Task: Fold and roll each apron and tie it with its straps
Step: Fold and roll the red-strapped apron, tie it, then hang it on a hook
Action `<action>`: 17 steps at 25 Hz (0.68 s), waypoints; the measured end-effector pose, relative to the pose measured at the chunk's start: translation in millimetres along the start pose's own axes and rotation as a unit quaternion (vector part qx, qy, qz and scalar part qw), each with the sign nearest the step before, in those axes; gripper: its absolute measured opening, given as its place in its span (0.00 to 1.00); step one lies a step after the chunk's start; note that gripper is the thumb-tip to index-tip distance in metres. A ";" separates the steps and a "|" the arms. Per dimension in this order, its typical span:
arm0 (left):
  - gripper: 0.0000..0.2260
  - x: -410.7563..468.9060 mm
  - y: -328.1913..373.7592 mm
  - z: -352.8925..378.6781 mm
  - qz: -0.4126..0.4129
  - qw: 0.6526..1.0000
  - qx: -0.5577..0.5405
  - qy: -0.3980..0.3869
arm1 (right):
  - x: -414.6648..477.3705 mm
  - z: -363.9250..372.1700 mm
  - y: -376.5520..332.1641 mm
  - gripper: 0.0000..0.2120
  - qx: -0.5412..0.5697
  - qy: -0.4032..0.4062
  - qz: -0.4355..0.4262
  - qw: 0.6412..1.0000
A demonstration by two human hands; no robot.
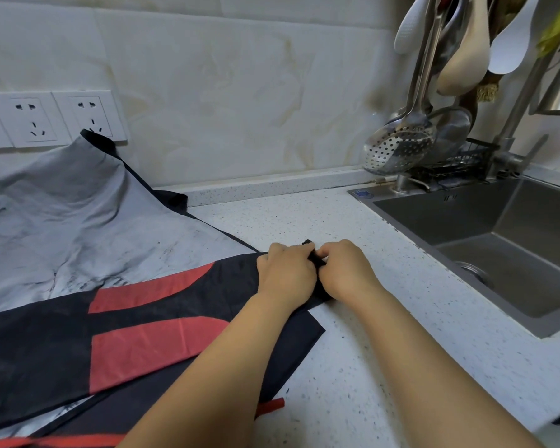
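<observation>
While our left hand (286, 274) and right hand (346, 270), pressed together, both pinch the right end of the thin black-and-red cloth apron (149, 321) lying folded on the speckled white countertop (385, 318), we judge it light, limp, slippery, best held at that edge.

Speckled countertop (353, 367) under black-red apron (143, 334), grey apron (78, 221)

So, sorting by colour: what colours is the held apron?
The apron is black with red panels; head view.
</observation>
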State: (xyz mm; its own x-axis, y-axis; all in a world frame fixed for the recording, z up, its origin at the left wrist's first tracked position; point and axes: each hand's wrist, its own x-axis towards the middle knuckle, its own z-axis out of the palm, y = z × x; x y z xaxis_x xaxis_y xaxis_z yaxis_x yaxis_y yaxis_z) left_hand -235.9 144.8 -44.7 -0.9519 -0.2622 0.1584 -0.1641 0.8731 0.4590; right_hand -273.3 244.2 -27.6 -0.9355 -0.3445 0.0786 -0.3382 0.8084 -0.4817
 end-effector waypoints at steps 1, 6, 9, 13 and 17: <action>0.20 1.1 -4.1 1.1 -0.006 1.000 -0.011 0.009 | -1.6 -0.4 -3.7 0.14 -0.020 -0.003 -0.015 1.000; 0.20 3.7 -10.6 9.3 0.006 0.999 0.029 0.029 | -6.1 -4.6 -2.1 0.14 -0.027 -0.067 -0.072 0.995; 0.18 6.3 -10.3 10.8 -0.015 0.999 0.022 0.038 | -6.1 -12.7 5.9 0.15 0.075 -0.121 -0.036 0.989; 0.14 10.8 -16.6 18.7 -0.051 0.995 -0.066 0.061 | -5.1 -10.8 3.9 0.18 0.037 -0.082 -0.005 0.996; 0.11 8.9 -16.6 19.3 -0.031 0.993 -0.077 0.085 | -3.7 -2.3 -1.8 0.13 -0.016 -0.067 0.009 0.998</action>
State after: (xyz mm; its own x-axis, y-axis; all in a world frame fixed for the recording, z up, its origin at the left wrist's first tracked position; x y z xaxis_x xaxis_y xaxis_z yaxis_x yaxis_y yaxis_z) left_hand -246.6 135.9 -67.8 -0.8817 -0.3909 0.2642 -0.1680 0.7834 0.5984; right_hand -269.4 245.2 -25.1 -0.9202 -0.3883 -0.0488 -0.3259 0.8293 -0.4540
